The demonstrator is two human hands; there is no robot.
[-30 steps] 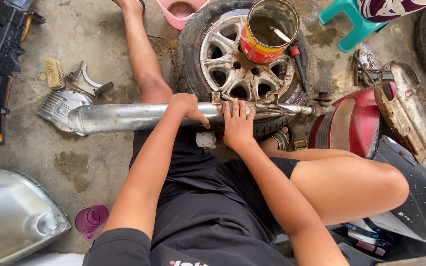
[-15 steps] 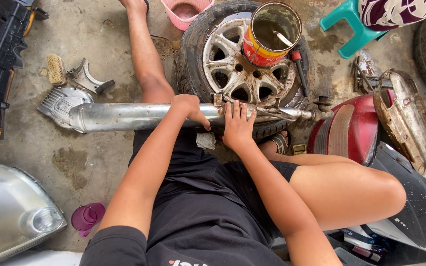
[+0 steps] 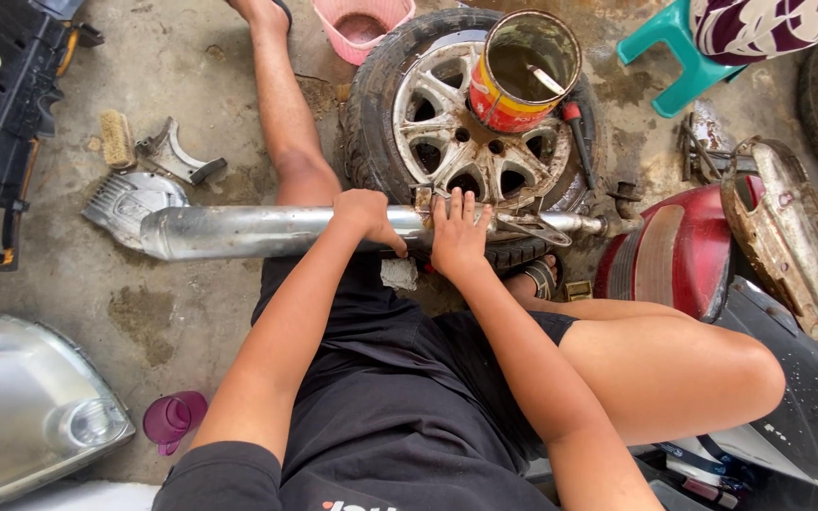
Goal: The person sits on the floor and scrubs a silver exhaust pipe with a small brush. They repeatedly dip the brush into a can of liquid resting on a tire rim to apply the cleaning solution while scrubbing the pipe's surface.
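A long silver exhaust pipe lies across my lap, its wide end to the left and its thin end at the right. My left hand is closed over the pipe near its middle. My right hand rests flat on the pipe with fingers spread, just right of the left hand. Behind the pipe lies a wheel with a silver alloy rim and worn tyre. A rusty red and yellow can of dark liquid stands on the wheel with a brush in it.
A red motorcycle tail panel and a rusty cover sit at the right. A silver headlight housing and purple cup are lower left. A black crate, scrub brush, pink basket and teal stool lie beyond.
Both hands stay on the pipe; the right hand's fingers have shifted slightly. The view has drifted a little.
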